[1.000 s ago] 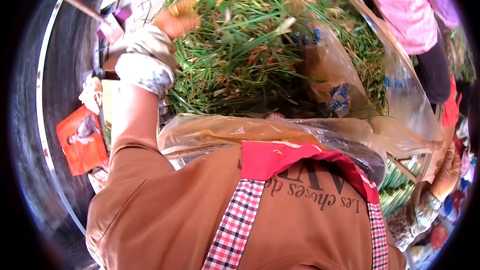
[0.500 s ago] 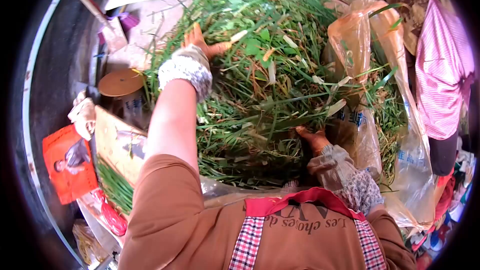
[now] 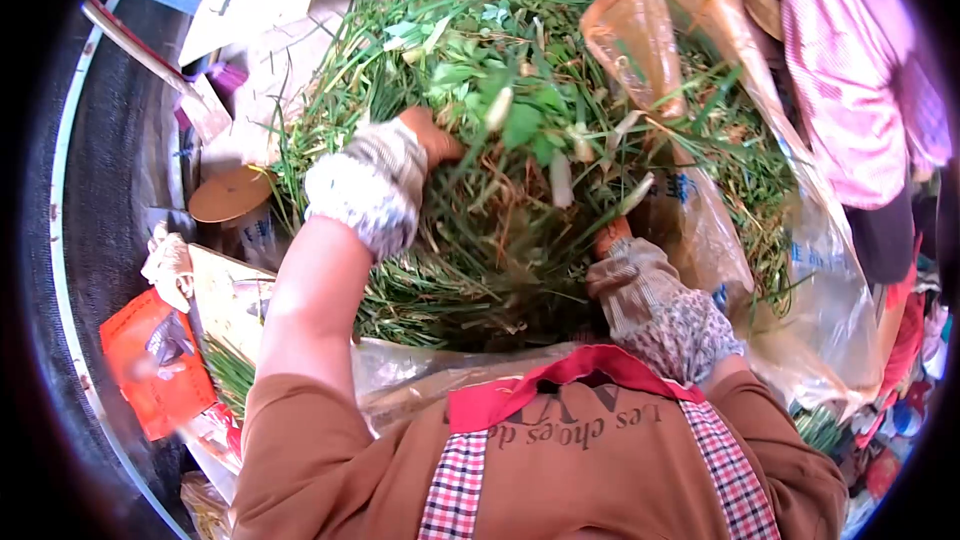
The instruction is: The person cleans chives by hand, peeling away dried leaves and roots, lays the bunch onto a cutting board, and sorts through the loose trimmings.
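Observation:
A large heap of cut green stalks and leaves (image 3: 500,270) with pale stem ends lies in front of me. My left hand (image 3: 430,138), in an orange glove with a knitted cuff, is curled into the clump from the left side, its fingertips sunk among the leaves. Lower on the right, my right hand (image 3: 612,234) reaches into the heap. Stalks cover its fingers. Between both hands the clump stands raised, with brownish strands in its middle.
An orange-tinted plastic bag (image 3: 700,230) holding more greens stands at the right. Pink striped cloth (image 3: 845,80) hangs beyond it. On the left are a round brown lid (image 3: 230,195), an orange-red bag (image 3: 155,365) and a wooden-handled tool (image 3: 140,45). A white board (image 3: 255,5) lies at the upper left.
My left hand has drawn back toward me from its spread pose, and its fingers have curled into the greens. My right hand has gone deeper into the heap. The view has shifted slightly.

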{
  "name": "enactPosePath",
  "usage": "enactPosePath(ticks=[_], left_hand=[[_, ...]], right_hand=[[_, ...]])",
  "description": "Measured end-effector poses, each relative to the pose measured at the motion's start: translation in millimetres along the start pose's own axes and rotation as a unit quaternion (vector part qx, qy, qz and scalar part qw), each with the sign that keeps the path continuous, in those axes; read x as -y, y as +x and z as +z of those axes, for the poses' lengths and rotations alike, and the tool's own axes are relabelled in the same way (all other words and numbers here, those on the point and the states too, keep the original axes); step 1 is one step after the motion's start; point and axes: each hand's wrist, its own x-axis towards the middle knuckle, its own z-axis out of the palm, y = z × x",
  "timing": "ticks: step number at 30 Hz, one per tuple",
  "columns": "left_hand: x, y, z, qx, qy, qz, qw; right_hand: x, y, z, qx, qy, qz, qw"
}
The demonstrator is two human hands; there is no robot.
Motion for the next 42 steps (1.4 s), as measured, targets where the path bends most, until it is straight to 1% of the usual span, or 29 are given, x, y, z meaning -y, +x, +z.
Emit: enactPosePath(ticks=[2, 3, 5, 6, 8, 9, 12, 13, 15, 16, 17, 18, 19, 20, 22, 24, 25, 27, 28, 29, 31, 33, 34, 35, 37, 38, 40, 41, 42], left_hand=[[-11.8, -47.2, 9.8, -0.065, -0.037, 0.045, 0.996], [-25.3, -72.4, 18.3, -0.140, 0.003, 0.021, 0.990], [-42.8, -103.7, 26.7, -0.201, 0.034, -0.045, 0.978], [-52.3, -120.2, 23.2, -0.225, 0.036, -0.061, 0.972], [-35.8, -125.0, 21.4, -0.263, -0.026, -0.020, 0.964], [-44.3, -145.9, 17.2, -0.250, -0.105, 0.003, 0.963], [-28.4, -130.1, 52.7, -0.279, -0.315, 0.125, 0.899], [-56.4, -165.1, 58.2, -0.225, -0.401, 0.131, 0.878], [-53.7, -134.6, 101.9, -0.244, -0.380, 0.131, 0.882], [-67.4, -146.7, 126.7, -0.258, -0.322, 0.096, 0.906], [-81.5, -171.7, 136.1, -0.227, -0.305, 0.099, 0.920], [-83.8, -176.5, 147.2, -0.198, -0.291, 0.070, 0.934], [-86.2, -181.2, 158.2, -0.166, -0.275, 0.041, 0.946], [-88.7, -186.2, 165.9, -0.064, -0.413, 0.056, 0.907], [-87.9, -201.8, 183.5, 0.148, -0.644, 0.059, 0.749], [-83.4, -194.9, 203.3, 0.106, -0.619, 0.120, 0.769], [-68.3, -172.7, 216.5, 0.149, -0.665, 0.067, 0.728], [-78.0, -178.3, 202.8, 0.198, -0.481, 0.111, 0.847], [-83.3, -182.1, 190.8, 0.216, -0.382, 0.128, 0.889], [-93.0, -178.3, 156.7, 0.111, 0.070, 0.222, 0.966], [-122.6, -198.6, 89.6, -0.002, 0.203, 0.171, 0.964], [-123.2, -170.4, 27.4, -0.080, 0.119, 0.171, 0.975], [-151.6, -188.4, 16.9, -0.163, -0.230, 0.044, 0.958], [-164.8, -183.5, 6.3, -0.188, -0.270, 0.120, 0.937], [-179.8, -104.1, -3.1, -0.201, -0.306, 0.098, 0.925], [-184.2, -68.1, -1.5, -0.251, -0.241, 0.076, 0.934], [-197.0, -4.6, 1.0, -0.303, -0.105, 0.039, 0.946], [-206.5, 21.1, 1.8, -0.308, -0.034, 0.031, 0.950], [-214.0, 46.1, 4.0, -0.226, -0.044, 0.051, 0.972]], right_hand=[[21.9, -20.9, -4.8, -0.041, -0.037, -0.021, 0.998], [34.7, -33.0, -7.5, -0.059, -0.044, -0.032, 0.997], [63.2, -65.5, -21.1, -0.075, -0.021, -0.053, 0.996], [79.6, -80.7, -31.0, -0.052, 0.041, -0.046, 0.997], [112.5, -123.4, -54.1, -0.124, -0.100, -0.193, 0.968], [128.9, -144.8, -65.6, -0.175, -0.172, -0.255, 0.935], [139.5, -164.1, -79.1, -0.197, -0.124, -0.194, 0.953], [125.9, -151.1, -80.0, -0.175, -0.097, -0.167, 0.965], [96.2, -129.3, -78.6, -0.098, 0.008, -0.116, 0.988], [84.1, -129.0, -78.0, -0.019, 0.096, -0.122, 0.988], [79.0, -132.5, -78.0, 0.059, 0.183, -0.112, 0.975], [78.8, -132.8, -74.7, 0.133, 0.312, -0.017, 0.940], [82.5, -141.2, -67.7, 0.089, 0.105, -0.001, 0.990], [83.9, -150.8, -60.5, 0.043, -0.106, 0.021, 0.993], [40.3, -135.7, -33.2, 0.006, -0.135, 0.035, 0.990], [42.2, -146.4, -33.0, 0.014, -0.126, 0.013, 0.992], [50.0, -153.8, -39.1, 0.037, -0.107, -0.009, 0.994], [47.3, -159.8, -44.3, 0.009, -0.111, -0.063, 0.992], [23.2, -149.1, -34.8, -0.039, -0.181, -0.110, 0.977], [-1.9, -137.9, -24.9, -0.094, -0.251, -0.149, 0.952], [-8.5, -149.9, -23.2, -0.147, -0.313, -0.185, 0.920], [-3.2, -164.5, -26.7, -0.175, -0.336, -0.223, 0.898], [3.4, -177.1, -31.8, -0.174, -0.331, -0.243, 0.895], [-20.1, -163.7, -22.2, -0.190, -0.383, -0.274, 0.861], [-41.4, -154.9, -12.8, -0.091, -0.523, -0.171, 0.830], [-34.1, -163.1, -17.8, -0.082, -0.445, -0.124, 0.883], [-41.7, -158.8, -16.4, -0.150, -0.320, -0.197, 0.914], [-33.2, -157.6, -21.6, -0.124, -0.299, -0.113, 0.939], [-27.1, -162.5, -24.3, -0.092, -0.271, -0.023, 0.958]])
